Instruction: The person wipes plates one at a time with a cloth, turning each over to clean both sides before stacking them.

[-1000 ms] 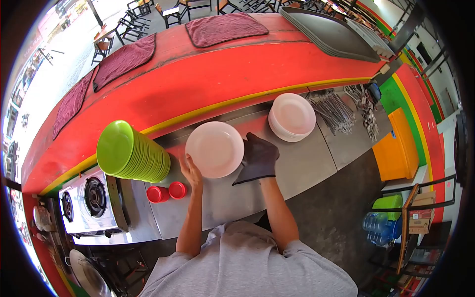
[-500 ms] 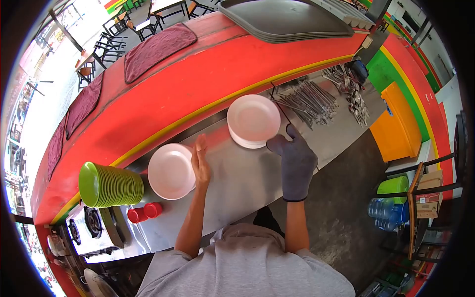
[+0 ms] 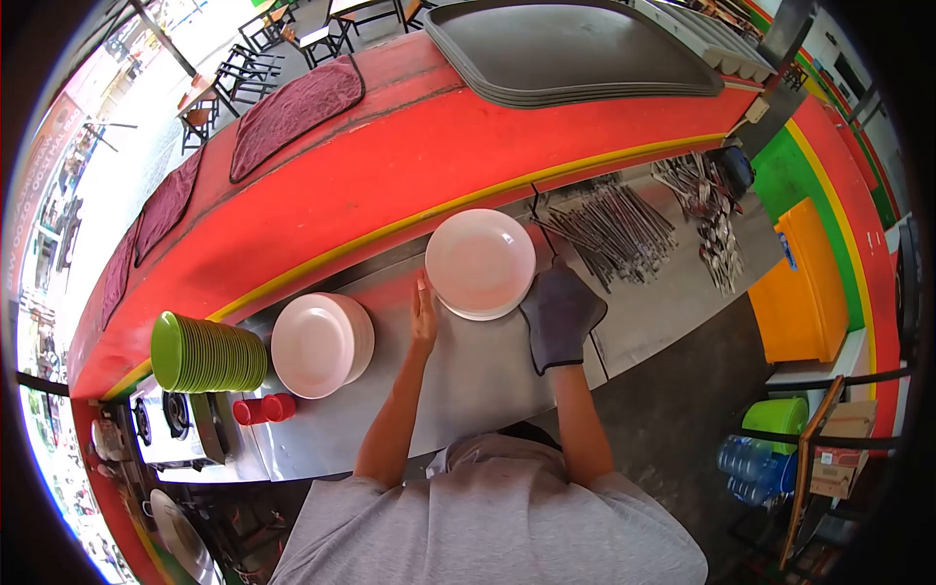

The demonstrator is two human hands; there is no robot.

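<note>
A stack of white plates (image 3: 481,261) sits on the metal counter in front of me. My left hand (image 3: 422,317) is bare, its fingers stretched out along the stack's lower left edge. On the opposite side, my right hand (image 3: 564,317) wears a grey oven mitt and rests against the plates' right edge. Both palms face the stack, neither wrapped round it. A second stack of white plates (image 3: 314,346) stands to the left, beside a tall leaning stack of green bowls or plates (image 3: 210,353). Two red cups (image 3: 265,409) lie near them.
Skewers or chopstick-like utensils (image 3: 614,234) and metal cutlery (image 3: 717,234) lie at the counter's right. Dark trays (image 3: 575,49) and maroon cloths (image 3: 297,117) rest on the red ledge. A gas stove (image 3: 175,429) is at left, an orange bin (image 3: 804,292) at right.
My left hand has moved right, from the left plate stack to the stack in front of me. My mitted right hand has come in closer against that stack's right side. The view has shifted slightly.
</note>
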